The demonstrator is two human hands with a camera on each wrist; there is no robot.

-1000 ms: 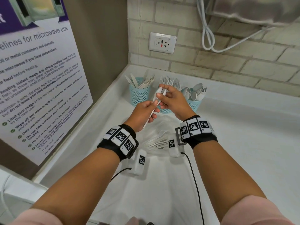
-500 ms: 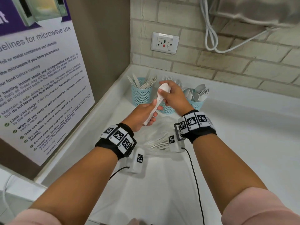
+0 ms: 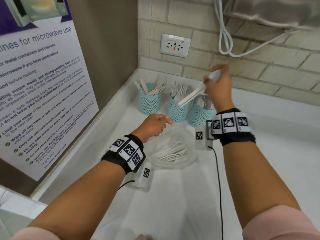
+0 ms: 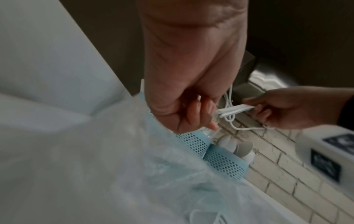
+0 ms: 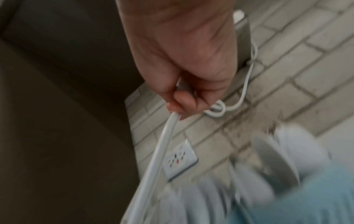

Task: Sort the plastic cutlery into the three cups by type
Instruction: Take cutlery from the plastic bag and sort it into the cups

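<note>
The right hand (image 3: 218,87) pinched a spoon (image 3: 194,95) above the far-right cup (image 3: 199,116) (spoons inside); best lowered handle-first. The left hand (image 3: 152,127) hung loosely curled, empty.

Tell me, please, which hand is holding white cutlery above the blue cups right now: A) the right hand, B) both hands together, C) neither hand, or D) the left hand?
A: the right hand grips white cutlery above the blue cups, while the left hand hangs lower, holding nothing.
</note>
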